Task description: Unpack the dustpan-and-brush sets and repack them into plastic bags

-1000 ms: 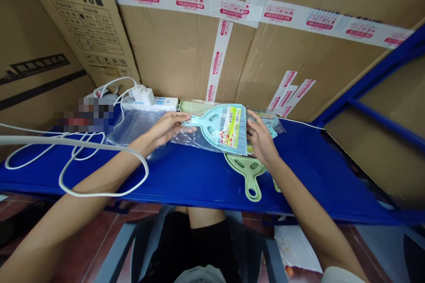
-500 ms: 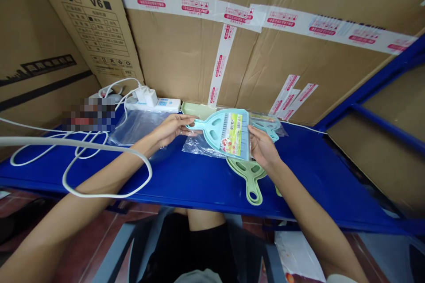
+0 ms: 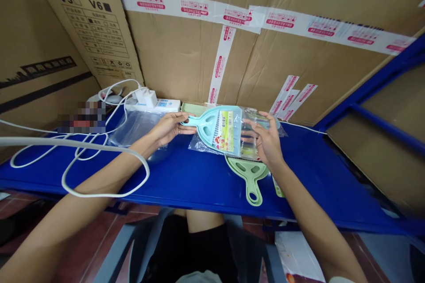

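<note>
My left hand (image 3: 171, 126) pinches the handle of a light blue dustpan (image 3: 207, 126), held tilted above the table. A small brush and a yellow-green label card (image 3: 226, 131) lie in its pan. Clear film of a plastic bag (image 3: 249, 139) extends past the pan's wide edge. My right hand (image 3: 268, 139) is at that end, its fingers spread apart and partly seen through the film, with the bag between thumb and fingers. Just below lies a green dustpan (image 3: 253, 183), handle towards me. Another blue dustpan in film is partly hidden behind my right hand.
On the blue table (image 3: 199, 185), flat clear bags (image 3: 133, 128) lie at the left by a white power strip (image 3: 168, 105). A white cable (image 3: 148, 177) loops across the left side. Cardboard boxes (image 3: 186, 57) stand behind, and a blue metal frame (image 3: 381, 119) is at the right.
The blue dustpan has moved slightly left. My right hand has come off its wide edge, and its fingers are now spread at the clear film there.
</note>
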